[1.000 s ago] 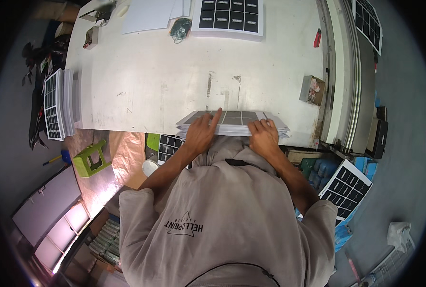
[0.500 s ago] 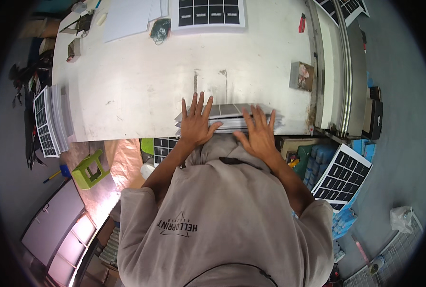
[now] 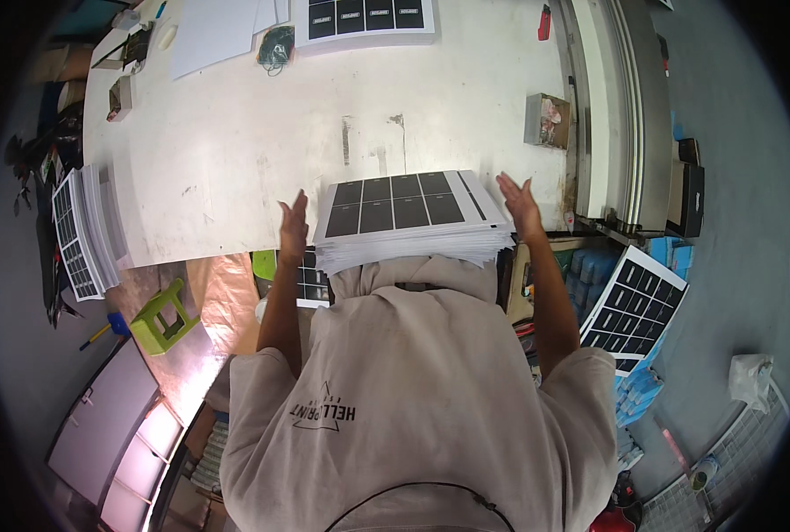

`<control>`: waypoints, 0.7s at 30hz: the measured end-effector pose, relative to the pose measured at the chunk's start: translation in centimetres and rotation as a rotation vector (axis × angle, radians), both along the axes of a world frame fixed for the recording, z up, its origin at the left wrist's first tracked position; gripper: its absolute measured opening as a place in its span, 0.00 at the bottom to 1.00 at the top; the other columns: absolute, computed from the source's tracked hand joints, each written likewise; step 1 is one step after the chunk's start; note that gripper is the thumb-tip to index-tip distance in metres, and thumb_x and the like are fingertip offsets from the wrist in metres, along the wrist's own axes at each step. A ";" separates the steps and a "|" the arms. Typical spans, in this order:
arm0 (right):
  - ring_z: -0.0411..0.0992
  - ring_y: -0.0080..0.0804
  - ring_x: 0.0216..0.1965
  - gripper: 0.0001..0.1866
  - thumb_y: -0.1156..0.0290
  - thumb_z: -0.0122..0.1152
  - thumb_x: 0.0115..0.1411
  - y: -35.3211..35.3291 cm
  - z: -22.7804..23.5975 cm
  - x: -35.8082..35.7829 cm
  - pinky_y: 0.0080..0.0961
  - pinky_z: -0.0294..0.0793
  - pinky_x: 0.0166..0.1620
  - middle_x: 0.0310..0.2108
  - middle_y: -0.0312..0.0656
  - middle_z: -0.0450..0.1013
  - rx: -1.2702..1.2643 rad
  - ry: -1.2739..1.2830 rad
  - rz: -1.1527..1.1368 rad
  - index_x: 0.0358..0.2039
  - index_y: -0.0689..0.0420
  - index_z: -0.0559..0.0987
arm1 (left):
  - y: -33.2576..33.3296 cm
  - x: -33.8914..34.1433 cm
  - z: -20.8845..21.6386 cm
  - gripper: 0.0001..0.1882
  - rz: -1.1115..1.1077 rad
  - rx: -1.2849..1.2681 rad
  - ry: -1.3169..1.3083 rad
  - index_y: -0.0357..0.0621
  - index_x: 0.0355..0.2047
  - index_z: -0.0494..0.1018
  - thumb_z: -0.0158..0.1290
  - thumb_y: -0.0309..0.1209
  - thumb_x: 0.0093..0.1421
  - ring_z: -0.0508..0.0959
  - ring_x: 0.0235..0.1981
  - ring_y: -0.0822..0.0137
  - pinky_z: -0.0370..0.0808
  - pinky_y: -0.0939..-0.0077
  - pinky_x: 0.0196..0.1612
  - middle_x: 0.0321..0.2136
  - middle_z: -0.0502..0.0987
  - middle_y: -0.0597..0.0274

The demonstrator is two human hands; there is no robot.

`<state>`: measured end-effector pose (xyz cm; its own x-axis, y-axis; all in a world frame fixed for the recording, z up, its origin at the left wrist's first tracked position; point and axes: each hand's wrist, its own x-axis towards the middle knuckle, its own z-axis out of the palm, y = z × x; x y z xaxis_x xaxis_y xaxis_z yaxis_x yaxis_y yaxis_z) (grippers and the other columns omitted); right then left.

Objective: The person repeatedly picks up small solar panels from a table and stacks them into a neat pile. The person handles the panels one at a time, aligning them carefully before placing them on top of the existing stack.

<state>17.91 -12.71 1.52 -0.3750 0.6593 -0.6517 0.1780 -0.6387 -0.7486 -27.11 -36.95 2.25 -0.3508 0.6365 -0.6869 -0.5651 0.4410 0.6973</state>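
Note:
A thick stack of white sheets printed with dark rectangular panels [image 3: 408, 217] lies at the near edge of the white worktable [image 3: 235, 133], overhanging it toward me. My left hand [image 3: 294, 222] is raised beside the stack's left side, fingers straight and apart, a small gap from the sheets. My right hand [image 3: 521, 202] is held the same way beside the stack's right side. Neither hand grips anything.
A second printed sheet stack [image 3: 364, 18] lies at the table's far edge, another pile [image 3: 80, 235] at its left end. A small box [image 3: 546, 120] stands at the right by a metal rail [image 3: 621, 115]. A green stool [image 3: 164, 315] and more panels [image 3: 634, 306] are on the floor.
Both hands lifted off the top of the stack and moved out to its left and right sides. The view shifted, so the stack now shows its printed top face.

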 end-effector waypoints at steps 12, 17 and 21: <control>0.50 0.43 0.71 0.56 0.24 0.32 0.61 -3.3 -0.8 -5.2 0.37 0.49 0.70 0.71 0.51 0.50 -0.346 0.260 -0.068 0.71 0.62 0.50 | 1.8 3.3 -5.1 0.46 0.059 0.230 -0.420 0.49 0.73 0.40 0.30 0.66 0.66 0.56 0.69 0.60 0.52 0.61 0.71 0.72 0.48 0.57; 0.50 0.41 0.71 0.52 0.27 0.31 0.63 -2.2 -1.7 -5.9 0.35 0.49 0.70 0.72 0.48 0.50 -0.278 0.126 -0.107 0.72 0.60 0.50 | 1.7 1.7 -7.2 0.45 -0.030 0.175 -0.093 0.45 0.73 0.41 0.25 0.66 0.67 0.49 0.71 0.63 0.48 0.68 0.71 0.72 0.48 0.56; 0.49 0.40 0.71 0.52 0.27 0.31 0.63 -3.8 0.0 -5.9 0.37 0.47 0.71 0.72 0.44 0.49 -0.252 0.315 -0.149 0.72 0.58 0.50 | 3.6 2.9 -5.8 0.50 -0.131 0.260 -0.391 0.48 0.73 0.41 0.27 0.71 0.63 0.54 0.70 0.62 0.52 0.63 0.70 0.73 0.40 0.59</control>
